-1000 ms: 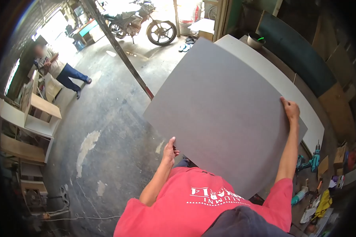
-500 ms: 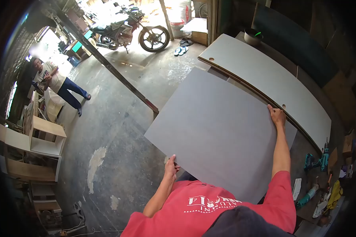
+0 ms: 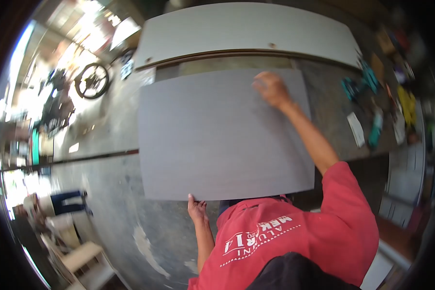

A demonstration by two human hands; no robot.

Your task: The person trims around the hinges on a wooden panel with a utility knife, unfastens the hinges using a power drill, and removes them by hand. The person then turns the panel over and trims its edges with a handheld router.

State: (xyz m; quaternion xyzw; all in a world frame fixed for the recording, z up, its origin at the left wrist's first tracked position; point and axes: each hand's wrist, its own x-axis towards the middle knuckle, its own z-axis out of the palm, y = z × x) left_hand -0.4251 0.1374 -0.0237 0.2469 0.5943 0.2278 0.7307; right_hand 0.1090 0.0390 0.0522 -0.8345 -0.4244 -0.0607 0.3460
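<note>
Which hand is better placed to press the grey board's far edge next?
Probably the right hand: it is over the grey board, close to that edge; the left hand holds the near edge.

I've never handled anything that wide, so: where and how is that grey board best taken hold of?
Probably take the grey board by its near edge, thumb above and fingers below, coming from the wearer's side, where the left grip is. It's broad and flat, so its face offers little to pinch.
</note>
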